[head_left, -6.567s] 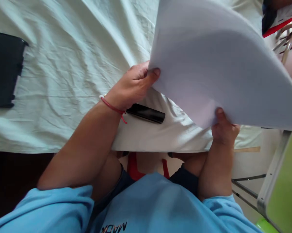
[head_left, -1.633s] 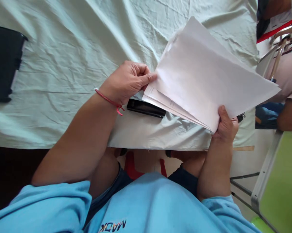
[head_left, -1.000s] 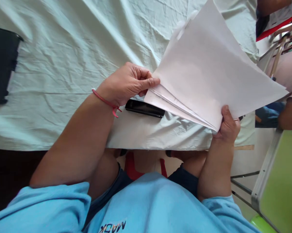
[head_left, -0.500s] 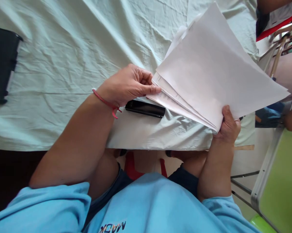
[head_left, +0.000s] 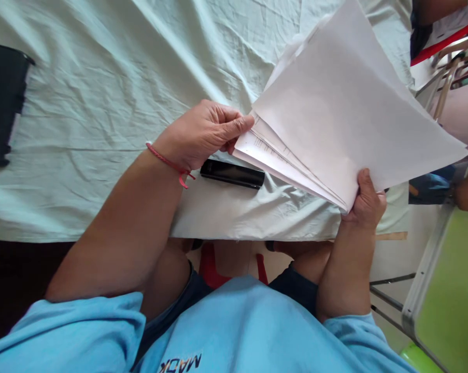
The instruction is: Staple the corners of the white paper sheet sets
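Observation:
A stack of white paper sheets [head_left: 335,98] is held up over the cloth-covered table, its sheets fanned apart on the left side. Small print shows on some lower sheets; the top sheet looks blank. My right hand [head_left: 364,202] grips the stack by its bottom corner, thumb on top and fingers hidden beneath. At the left edge, my left hand [head_left: 216,127] pinches a sheet's corner between thumb and fingers. Below that hand lies a long, glossy black object [head_left: 232,174], its kind unclear, partly close to the wrist.
A pale green, wrinkled cloth [head_left: 132,67] covers the table. At the far left sits a black case-like object [head_left: 4,103]. On the right are a green panel with a metal frame [head_left: 451,290] and parts of other people, including an arm [head_left: 441,8].
My left thumb has moved up along the paper edges, and the sheets near it have spread further apart. The stack has shifted slightly up and right; my right hand keeps its hold.

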`<move>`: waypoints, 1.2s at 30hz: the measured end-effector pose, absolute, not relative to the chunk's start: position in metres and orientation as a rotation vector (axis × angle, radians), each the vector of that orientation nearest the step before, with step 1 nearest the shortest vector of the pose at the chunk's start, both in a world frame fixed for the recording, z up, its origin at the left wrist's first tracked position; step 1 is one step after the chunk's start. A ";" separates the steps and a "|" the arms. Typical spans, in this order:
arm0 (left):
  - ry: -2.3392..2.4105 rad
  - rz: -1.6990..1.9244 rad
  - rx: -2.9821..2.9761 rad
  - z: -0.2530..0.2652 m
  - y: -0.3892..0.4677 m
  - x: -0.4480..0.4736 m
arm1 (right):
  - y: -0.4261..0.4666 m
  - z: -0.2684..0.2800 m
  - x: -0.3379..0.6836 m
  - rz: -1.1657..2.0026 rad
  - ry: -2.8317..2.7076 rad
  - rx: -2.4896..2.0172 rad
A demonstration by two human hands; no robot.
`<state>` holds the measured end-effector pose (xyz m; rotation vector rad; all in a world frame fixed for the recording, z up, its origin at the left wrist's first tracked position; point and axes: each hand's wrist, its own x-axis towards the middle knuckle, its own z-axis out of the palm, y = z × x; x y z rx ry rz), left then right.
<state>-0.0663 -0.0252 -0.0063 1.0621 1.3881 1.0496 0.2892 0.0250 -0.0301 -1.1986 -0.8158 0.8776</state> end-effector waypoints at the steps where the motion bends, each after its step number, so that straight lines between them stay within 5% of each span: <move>1: 1.387 1.078 1.055 -0.006 -0.025 -0.065 | 0.025 -0.030 0.289 0.877 -0.820 -1.205; 36: 1.260 1.502 1.118 -0.006 -0.018 -0.056 | 0.021 -0.035 0.287 0.828 -0.936 -1.153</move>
